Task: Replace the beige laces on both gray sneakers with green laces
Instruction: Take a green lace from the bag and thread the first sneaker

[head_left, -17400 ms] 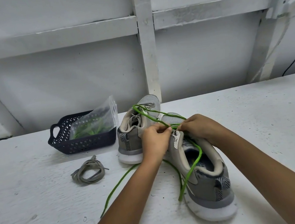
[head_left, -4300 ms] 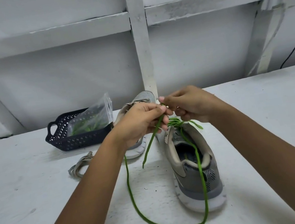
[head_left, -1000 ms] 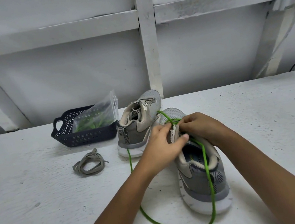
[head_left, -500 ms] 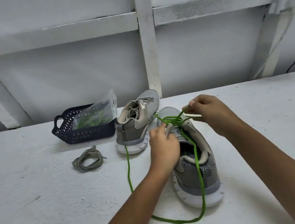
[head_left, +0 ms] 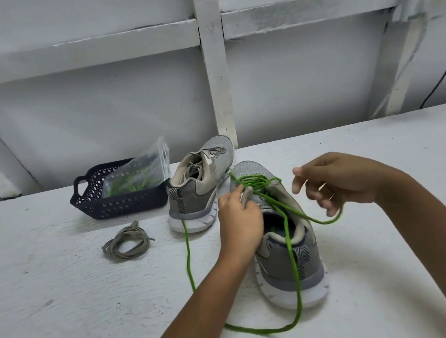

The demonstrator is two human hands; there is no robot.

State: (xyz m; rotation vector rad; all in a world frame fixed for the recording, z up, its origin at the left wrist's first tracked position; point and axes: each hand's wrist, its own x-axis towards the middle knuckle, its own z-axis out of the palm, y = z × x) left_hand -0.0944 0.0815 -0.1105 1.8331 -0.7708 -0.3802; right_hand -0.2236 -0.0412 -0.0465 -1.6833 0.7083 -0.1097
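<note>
Left hand (head_left: 239, 222) pinches the tongue tip of the near sneaker (head_left: 288, 264), fingers curled on it, steadying the shoe; right hand (head_left: 339, 182) is raised beside the eyelets, upper fingers loose and spread, lower fingers curled with a strand of the green lace (head_left: 289, 246) hooked through them.

The lace is crisscrossed at the front eyelets. A long slack run drops over collar and heel to the table (head_left: 63, 313), curves under the left forearm and climbs between the two sneakers toward the toe end.

Judgement: the lace is a light, limp cord with no stiffness for pushing; take it close to the tip to thread, and draw gently or the slack snags. The sneaker is light with a soft upper; hold it by tongue or collar.

Far sneaker (head_left: 203, 184), just behind, has its beige laces (head_left: 195, 167) in. A removed beige lace (head_left: 126, 244) lies coiled to the left; beyond it a dark basket (head_left: 122, 207) holds a clear bag (head_left: 140, 174) of green laces.
</note>
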